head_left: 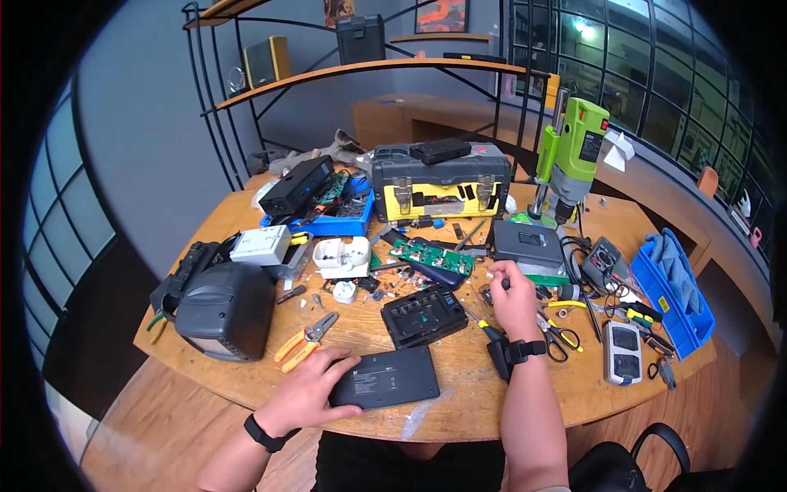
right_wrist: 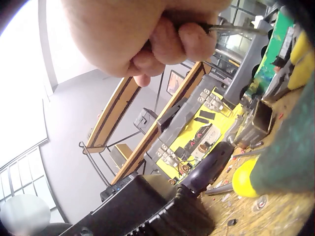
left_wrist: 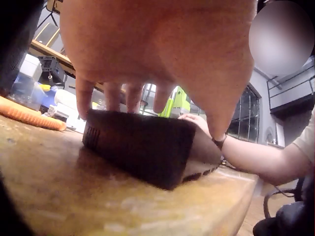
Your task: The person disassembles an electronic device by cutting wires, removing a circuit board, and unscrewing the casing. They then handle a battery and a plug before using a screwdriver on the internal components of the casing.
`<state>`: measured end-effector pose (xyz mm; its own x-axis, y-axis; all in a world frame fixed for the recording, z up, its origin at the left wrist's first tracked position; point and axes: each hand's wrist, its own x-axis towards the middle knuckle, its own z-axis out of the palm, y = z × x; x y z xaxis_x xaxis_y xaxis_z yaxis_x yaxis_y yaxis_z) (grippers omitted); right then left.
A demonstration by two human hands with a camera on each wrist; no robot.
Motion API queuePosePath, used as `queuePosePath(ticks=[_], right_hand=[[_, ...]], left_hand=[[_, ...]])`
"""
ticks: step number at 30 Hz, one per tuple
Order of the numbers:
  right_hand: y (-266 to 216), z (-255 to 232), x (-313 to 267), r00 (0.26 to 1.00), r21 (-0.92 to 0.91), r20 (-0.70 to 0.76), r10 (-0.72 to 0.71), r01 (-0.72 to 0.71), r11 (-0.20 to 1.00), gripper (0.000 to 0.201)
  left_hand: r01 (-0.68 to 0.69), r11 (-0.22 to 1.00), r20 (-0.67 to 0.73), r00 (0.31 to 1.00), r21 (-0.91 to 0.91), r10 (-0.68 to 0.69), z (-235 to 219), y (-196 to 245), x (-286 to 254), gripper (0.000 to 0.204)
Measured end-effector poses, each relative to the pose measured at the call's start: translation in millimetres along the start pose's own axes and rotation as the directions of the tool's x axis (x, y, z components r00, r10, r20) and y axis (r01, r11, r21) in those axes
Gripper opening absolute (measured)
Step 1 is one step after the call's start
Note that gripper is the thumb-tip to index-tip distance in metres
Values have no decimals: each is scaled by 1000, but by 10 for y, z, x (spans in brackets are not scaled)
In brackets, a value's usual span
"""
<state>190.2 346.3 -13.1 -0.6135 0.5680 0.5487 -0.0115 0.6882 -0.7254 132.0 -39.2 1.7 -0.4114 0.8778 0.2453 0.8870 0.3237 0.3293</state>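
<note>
My left hand [head_left: 316,385] lies over the left end of a flat black case [head_left: 389,381] near the table's front edge. The thumb grips its near side and the fingers reach its far edge; a printed label faces up. In the left wrist view the case [left_wrist: 142,147] shows its dark side under the palm. My right hand [head_left: 515,299] is raised over the table's right half, its fingers curled around a thin metal-shafted tool [right_wrist: 236,29] with its dark handle mostly hidden in the fist. An opened black housing [head_left: 424,318] sits just beyond the case.
Orange-handled wire strippers [head_left: 305,343] lie left of the case. Beyond are a green circuit board [head_left: 433,256] and a yellow-black toolbox [head_left: 441,184]. A green drill on a stand [head_left: 578,148], scissors [head_left: 559,336] and a blue bin [head_left: 676,299] stand or lie rightward. A dark boxy device [head_left: 227,310] is left.
</note>
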Motion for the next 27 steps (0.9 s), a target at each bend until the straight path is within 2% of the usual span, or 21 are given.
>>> queuePosePath(ticks=[1, 5, 8, 10, 13, 17, 24, 27], right_hand=[[-6, -2, -5, 1000, 1, -3, 28, -28, 1000, 14], [64, 15, 6, 998, 23, -13, 66, -66, 998, 15], [55, 8, 11, 997, 15, -6, 82, -82, 997, 14], [60, 7, 3, 995, 44, 14, 102, -102, 994, 13], [119, 44, 19, 999, 32, -38, 34, -33, 999, 12], [188, 54, 21, 999, 57, -45, 14, -12, 998, 12], [208, 59, 36, 999, 50, -33, 31, -30, 998, 14], [200, 56, 27, 999, 27, -37, 17, -16, 1000, 12]], left_hand=[[15, 1000, 26, 1000, 10, -16, 35, -26, -23, 82], [3, 1000, 18, 1000, 27, -4, 34, -27, -45, 86], [5, 999, 69, 998, 32, -7, 61, -35, -71, 89], [27, 998, 82, 996, 55, -32, 51, 8, -63, 88], [6, 998, 77, 997, 56, -11, 54, -25, -38, 86], [13, 996, 103, 994, 83, -22, 65, -18, -10, 85], [4, 999, 74, 997, 53, -8, -54, -36, 15, 84], [2, 987, 43, 999, 160, -9, -203, -58, 64, 72]])
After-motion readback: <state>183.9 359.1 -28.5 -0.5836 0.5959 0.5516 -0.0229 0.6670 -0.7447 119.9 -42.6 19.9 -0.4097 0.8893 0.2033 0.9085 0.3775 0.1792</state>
